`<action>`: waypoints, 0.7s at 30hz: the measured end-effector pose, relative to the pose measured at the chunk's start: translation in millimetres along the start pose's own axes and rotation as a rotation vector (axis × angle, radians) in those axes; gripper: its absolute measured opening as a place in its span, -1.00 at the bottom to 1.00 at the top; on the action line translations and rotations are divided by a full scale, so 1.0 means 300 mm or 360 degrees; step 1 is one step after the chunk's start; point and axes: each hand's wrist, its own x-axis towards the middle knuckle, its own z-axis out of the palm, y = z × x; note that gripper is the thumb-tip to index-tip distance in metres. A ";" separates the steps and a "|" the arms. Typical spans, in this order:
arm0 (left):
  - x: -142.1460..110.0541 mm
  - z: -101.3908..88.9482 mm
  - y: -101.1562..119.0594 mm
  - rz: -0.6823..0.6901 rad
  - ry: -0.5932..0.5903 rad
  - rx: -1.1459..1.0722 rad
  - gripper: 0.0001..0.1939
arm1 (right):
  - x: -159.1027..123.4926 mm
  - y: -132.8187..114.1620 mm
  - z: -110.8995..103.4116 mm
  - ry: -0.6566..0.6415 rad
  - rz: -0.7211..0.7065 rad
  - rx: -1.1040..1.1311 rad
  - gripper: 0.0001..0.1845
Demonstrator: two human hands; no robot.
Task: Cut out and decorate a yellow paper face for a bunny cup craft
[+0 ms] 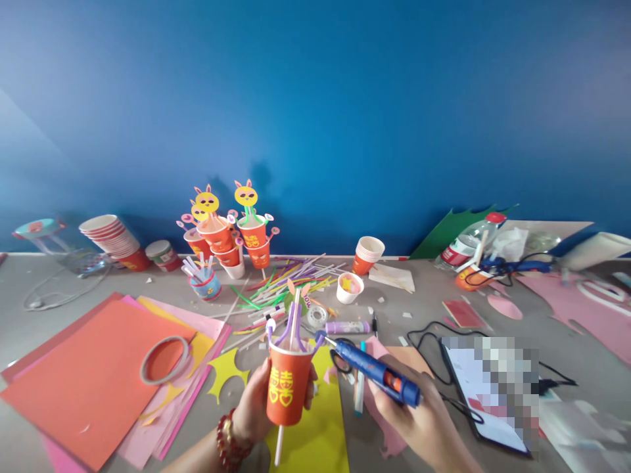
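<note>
At the left of the frame a stack of coloured paper sheets (89, 374) lies on the table (424, 295), with a tape ring (165, 359) resting on the orange top sheet; nothing there is at risk. Behind, in the upper left middle, finished paper cups with rabbit faces (231, 233) stand against the blue wall.

Low in the centre, the left hand (254, 410) is wrapped around an orange paper cup (288, 387), fingers closed on its wall, holding it upright above a yellow sheet (315, 427). A straw (294, 325) runs through the cup and sticks out below, and purple pipe cleaners (283, 335) curl from the rim.

Just right of it, the right hand (419, 420) grips a blue glue gun (374, 371), its nozzle touching or nearly touching the cup's right rim. Hot glue could drip onto the thumb, which sits close under the rim, or string across the yellow sheet. Squeezing the thin cup too hard may dent it and tilt the straw.

Further right, the black cord (428, 332) loops beside a tablet (488, 394); a tug could drag it.
</note>
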 end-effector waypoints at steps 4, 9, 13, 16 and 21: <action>0.006 0.006 0.003 0.0005 -0.0016 -0.0002 -0.39 | 0.001 0.000 -0.002 -0.0004 0.0001 -0.0057 -0.87; 0.006 0.015 0.012 -0.0011 -0.0030 0.0016 -0.38 | 0.008 -0.010 -0.006 0.0011 -0.0013 -0.0070 -0.84; -0.002 0.014 0.011 -0.0030 -0.0020 0.0022 -0.39 | 0.001 -0.002 -0.004 0.0008 0.0003 -0.0059 -0.85; -0.003 0.010 0.007 -0.0040 -0.0012 0.0018 -0.39 | -0.012 0.019 0.004 0.0068 0.0040 -0.0124 -0.88; -0.002 0.004 0.005 -0.0042 -0.0017 -0.0004 -0.40 | -0.030 0.042 0.017 0.0322 0.0159 -0.0173 -0.81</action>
